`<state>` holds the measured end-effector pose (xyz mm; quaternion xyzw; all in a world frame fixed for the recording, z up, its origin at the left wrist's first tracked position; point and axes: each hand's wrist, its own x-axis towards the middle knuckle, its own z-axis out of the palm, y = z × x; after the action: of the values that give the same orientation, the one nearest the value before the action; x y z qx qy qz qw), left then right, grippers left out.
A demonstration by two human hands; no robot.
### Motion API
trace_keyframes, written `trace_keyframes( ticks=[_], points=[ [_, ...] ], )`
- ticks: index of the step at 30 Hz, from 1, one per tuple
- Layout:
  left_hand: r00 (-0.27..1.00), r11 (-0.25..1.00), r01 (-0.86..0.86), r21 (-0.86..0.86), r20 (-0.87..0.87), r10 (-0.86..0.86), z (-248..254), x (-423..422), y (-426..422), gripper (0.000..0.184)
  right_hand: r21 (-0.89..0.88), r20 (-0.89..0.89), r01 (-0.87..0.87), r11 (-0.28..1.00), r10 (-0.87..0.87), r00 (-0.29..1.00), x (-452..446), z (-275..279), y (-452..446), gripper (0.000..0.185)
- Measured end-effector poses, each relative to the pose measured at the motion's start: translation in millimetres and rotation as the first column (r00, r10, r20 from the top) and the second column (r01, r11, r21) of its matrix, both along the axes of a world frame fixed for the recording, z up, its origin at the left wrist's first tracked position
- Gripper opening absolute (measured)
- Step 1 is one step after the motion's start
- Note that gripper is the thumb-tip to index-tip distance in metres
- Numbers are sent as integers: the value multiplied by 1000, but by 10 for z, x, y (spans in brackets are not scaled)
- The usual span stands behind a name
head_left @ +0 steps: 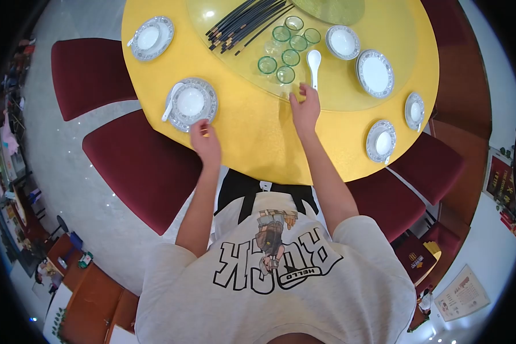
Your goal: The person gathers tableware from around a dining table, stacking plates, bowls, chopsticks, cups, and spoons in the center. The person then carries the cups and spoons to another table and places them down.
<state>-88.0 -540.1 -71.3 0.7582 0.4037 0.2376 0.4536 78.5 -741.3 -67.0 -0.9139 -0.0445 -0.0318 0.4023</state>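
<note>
My left hand point(206, 143) is at the near rim of a patterned plate point(174, 119), its fingers loosely bent and apart, with nothing seen in them. On that plate sits a white bowl point(190, 102), with a white spoon point(172, 101) at its left side. My right hand point(307, 110) is over the glass turntable's near edge, thumb and fingers apart. Just beyond its fingertips lies another white spoon point(313, 64), handle towards me; I cannot tell whether the fingers touch it. Several green-rimmed glasses point(285, 74) stand to the left of this spoon.
A bundle of dark chopsticks point(243, 26) lies on the turntable point(258, 86). Stacked bowls point(343, 42) and stacked plates point(375, 73) stand to the right. More place settings point(380, 141) line the yellow table point(252, 149). Dark red chairs point(143, 166) surround it.
</note>
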Motion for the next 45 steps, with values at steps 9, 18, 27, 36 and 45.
trace_keyframes(
  ticks=[9,18,27,36,45],
  points=[
    [986,998,-59,35,-153,63,-37,20,902,36,238,-301,-272,932,338,892,-874,-18,1097,22],
    [989,980,25,-200,-141,-54,-412,114,1096,21,342,-374,-202,918,331,866,-778,-266,1707,26],
    [981,933,151,-326,-66,-181,-153,-165,461,18,495,-447,-92,864,344,826,-916,16,939,17],
    [872,784,467,-409,66,-485,527,1037,-1069,19,421,-394,64,905,118,911,-31,372,-1024,17],
    [949,850,313,-425,102,-299,420,2865,-1806,12,186,-255,-63,981,110,961,2032,514,-1549,19]
  ],
)
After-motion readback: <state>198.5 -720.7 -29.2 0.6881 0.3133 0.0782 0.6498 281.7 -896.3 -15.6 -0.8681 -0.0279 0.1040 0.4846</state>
